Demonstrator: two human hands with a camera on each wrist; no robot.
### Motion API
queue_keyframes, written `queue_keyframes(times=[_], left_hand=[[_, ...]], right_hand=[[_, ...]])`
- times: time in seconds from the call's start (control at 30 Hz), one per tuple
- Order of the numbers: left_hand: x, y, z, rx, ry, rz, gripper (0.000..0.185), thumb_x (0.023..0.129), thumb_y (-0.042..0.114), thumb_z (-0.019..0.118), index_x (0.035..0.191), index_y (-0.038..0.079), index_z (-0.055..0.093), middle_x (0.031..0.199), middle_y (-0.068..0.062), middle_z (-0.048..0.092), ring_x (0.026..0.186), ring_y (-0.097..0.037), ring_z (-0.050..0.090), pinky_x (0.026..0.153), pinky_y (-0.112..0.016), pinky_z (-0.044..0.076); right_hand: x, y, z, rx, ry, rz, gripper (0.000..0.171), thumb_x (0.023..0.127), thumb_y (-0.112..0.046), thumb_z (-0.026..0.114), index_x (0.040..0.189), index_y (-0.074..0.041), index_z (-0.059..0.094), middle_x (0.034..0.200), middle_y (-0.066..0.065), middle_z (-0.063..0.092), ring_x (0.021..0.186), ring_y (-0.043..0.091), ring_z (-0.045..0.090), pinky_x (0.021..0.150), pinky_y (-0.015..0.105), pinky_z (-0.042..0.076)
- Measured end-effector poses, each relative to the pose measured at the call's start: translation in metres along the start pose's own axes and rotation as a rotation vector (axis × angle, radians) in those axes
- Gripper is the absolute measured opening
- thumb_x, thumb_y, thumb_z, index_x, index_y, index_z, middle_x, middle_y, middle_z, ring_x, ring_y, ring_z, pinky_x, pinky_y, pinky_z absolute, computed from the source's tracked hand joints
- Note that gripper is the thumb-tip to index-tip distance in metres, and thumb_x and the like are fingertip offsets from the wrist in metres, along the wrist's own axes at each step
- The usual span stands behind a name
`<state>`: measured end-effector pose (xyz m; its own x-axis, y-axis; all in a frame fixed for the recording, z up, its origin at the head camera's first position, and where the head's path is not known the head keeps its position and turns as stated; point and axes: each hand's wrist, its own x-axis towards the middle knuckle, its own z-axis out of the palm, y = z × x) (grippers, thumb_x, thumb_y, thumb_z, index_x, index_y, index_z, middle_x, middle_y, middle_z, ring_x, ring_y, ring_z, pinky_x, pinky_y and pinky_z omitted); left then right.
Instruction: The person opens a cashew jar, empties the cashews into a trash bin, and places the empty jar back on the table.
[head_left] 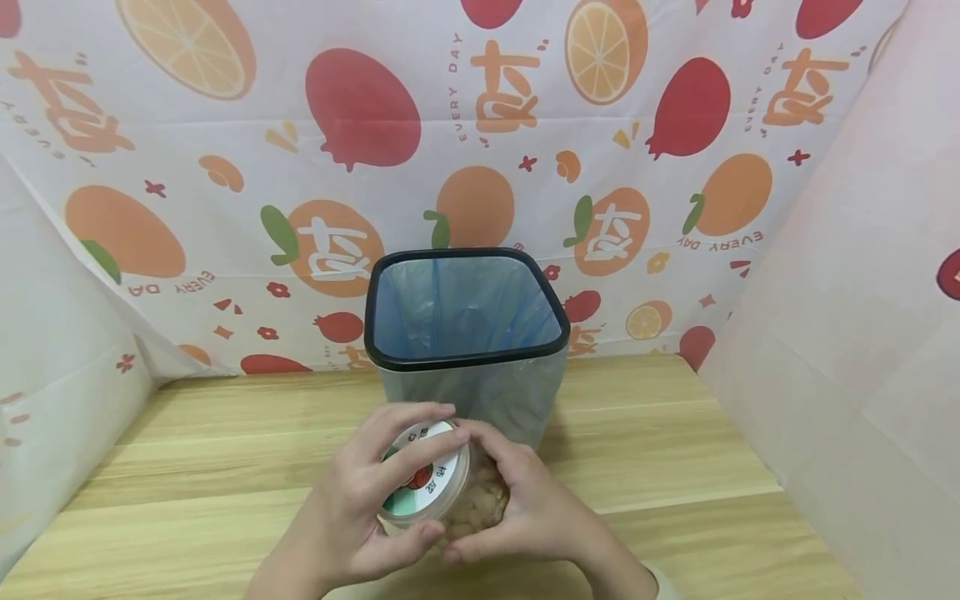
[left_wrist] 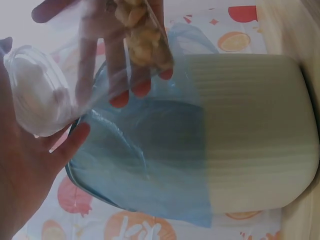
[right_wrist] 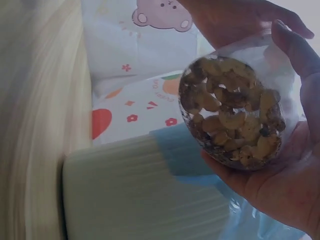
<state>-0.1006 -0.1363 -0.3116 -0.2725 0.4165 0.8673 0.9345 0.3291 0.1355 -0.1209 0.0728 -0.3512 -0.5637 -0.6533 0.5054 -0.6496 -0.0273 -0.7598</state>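
My left hand point(head_left: 352, 517) grips the round white lid point(head_left: 425, 481) of the clear plastic nut jar point(head_left: 465, 496), fingers curled over its rim. My right hand point(head_left: 536, 512) cups the jar body just before the blue-lined grey bin point(head_left: 465, 367) on the wooden table point(head_left: 187, 467). I judge that twisting the lid against a firm right-hand hold works best. The jar lies tilted and is partly filled with pale nuts.

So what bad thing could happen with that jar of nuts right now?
The clear jar lies tilted on its side, held above the wooden table rather than over the bin. The left hand grips the lid and the right hand cups the body. If the lid comes off at this tilt, the nuts could spill onto the table and miss the bin. The smooth plastic might also slip from the fingers.
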Motion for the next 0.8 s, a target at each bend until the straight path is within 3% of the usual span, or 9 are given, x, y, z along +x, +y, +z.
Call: queue_keyframes(times=[0.17,0.4,0.8], left_hand=[[0.0019,0.0041,-0.0031,-0.046,-0.034,0.065,0.053,0.098,0.047,0.057,0.130,0.006,0.065,0.134,-0.016,0.057,0.119,-0.030,0.053,0.102,-0.028,0.043],[0.0020,0.0095,-0.0030,-0.071,-0.062,0.066,0.045,0.098,0.038,0.059,0.127,0.005,0.067,0.129,-0.013,0.061,0.115,-0.026,0.055,0.096,-0.025,0.048],[0.0071,0.0062,0.0010,-0.031,0.024,0.104,0.037,0.100,0.035,0.054,0.118,0.008,0.069,0.116,-0.012,0.064,0.105,-0.026,0.057,0.089,-0.029,0.048]], right_hand=[[-0.0035,-0.0011,-0.0044,0.043,-0.054,0.014,0.095,0.072,-0.014,0.091,0.149,-0.020,0.037,0.133,-0.002,0.061,0.114,0.016,0.063,0.097,0.034,0.053],[-0.0036,-0.0035,-0.0066,0.055,-0.136,-0.037,0.093,0.072,-0.014,0.090,0.148,-0.018,0.038,0.127,-0.001,0.063,0.110,0.013,0.064,0.094,0.033,0.054],[-0.0016,-0.0043,-0.0030,0.018,-0.101,-0.016,0.091,0.073,-0.015,0.090,0.148,-0.020,0.039,0.122,-0.004,0.065,0.104,0.010,0.065,0.088,0.031,0.056]])
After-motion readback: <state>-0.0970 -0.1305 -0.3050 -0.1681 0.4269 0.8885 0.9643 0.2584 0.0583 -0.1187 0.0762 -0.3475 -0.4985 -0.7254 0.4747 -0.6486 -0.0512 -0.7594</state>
